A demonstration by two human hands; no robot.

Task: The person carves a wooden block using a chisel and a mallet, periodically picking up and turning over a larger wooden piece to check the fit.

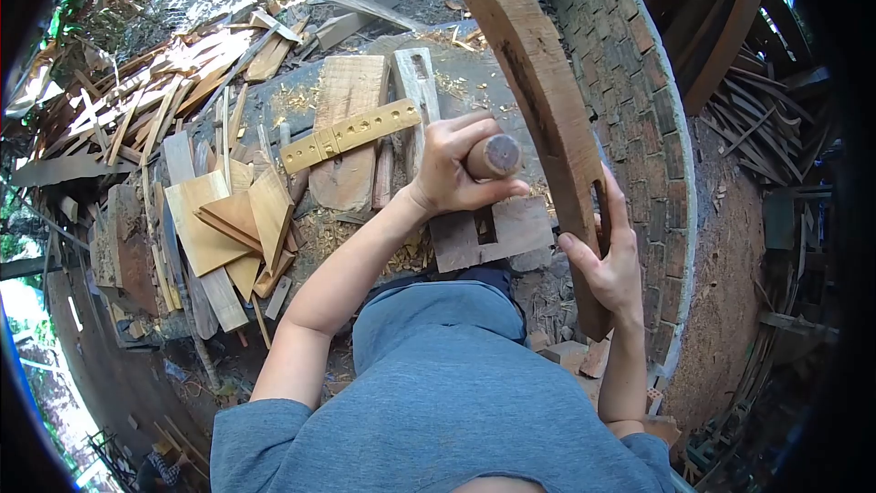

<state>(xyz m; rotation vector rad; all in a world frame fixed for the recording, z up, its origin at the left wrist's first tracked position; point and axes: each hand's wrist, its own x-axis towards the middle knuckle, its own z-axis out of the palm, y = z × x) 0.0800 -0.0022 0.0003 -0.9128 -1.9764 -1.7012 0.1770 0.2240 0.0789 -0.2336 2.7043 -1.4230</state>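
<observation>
My left hand (456,164) is wrapped round a thick wooden handle (500,155), whose round end faces up; whatever lies below the grip is hidden. At right, my right hand (610,260) grips a long, slightly curved wooden beam (547,100) near its lower part. The beam stands on a slant, with a slot cut through it by my fingers. Under my left hand lies a wooden piece (525,228) with a rectangular hole. Beyond that hand are a yellowish strip with several round holes (351,135) and a pale slotted piece (415,82).
A broad plank (351,82) lies on the grey work surface among shavings. Wood offcuts (205,224) pile up at left, with long scrap strips behind. A curved brick wall (652,128) runs along the right, close to the beam. More scrap wood (753,119) lies beyond it.
</observation>
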